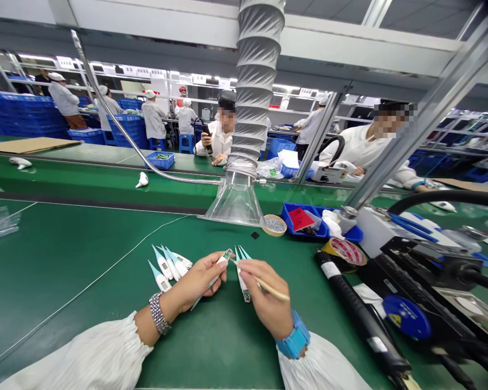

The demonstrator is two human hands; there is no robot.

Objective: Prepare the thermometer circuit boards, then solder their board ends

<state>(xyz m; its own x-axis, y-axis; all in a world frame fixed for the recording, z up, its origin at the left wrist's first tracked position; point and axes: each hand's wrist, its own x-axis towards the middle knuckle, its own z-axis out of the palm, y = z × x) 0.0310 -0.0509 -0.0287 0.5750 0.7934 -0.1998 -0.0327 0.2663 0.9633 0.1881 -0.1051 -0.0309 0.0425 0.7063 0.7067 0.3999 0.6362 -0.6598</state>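
Note:
In the middle of the bench, my left hand (201, 275) is closed around a digital thermometer (224, 260) with a white body and blue tip. The thermometer's upper end is uncovered and shows a green circuit board. My right hand (266, 295) pinches a slim, tan-handled stick tool (274, 291), its thin point close to that board. Partly behind my right hand lie a couple more thermometers (244, 290), one with its green board exposed. Several thermometers with display windows (162, 280) lie beside my left wrist, blue tips pointing away from me.
A clear extraction hood (238, 203) hangs ahead, near a round dish of small parts (275, 224) and a blue bin (309, 230). Tape (345, 252) and a black electric screwdriver-like tool (350, 303) lie at right. People in white sit across the line.

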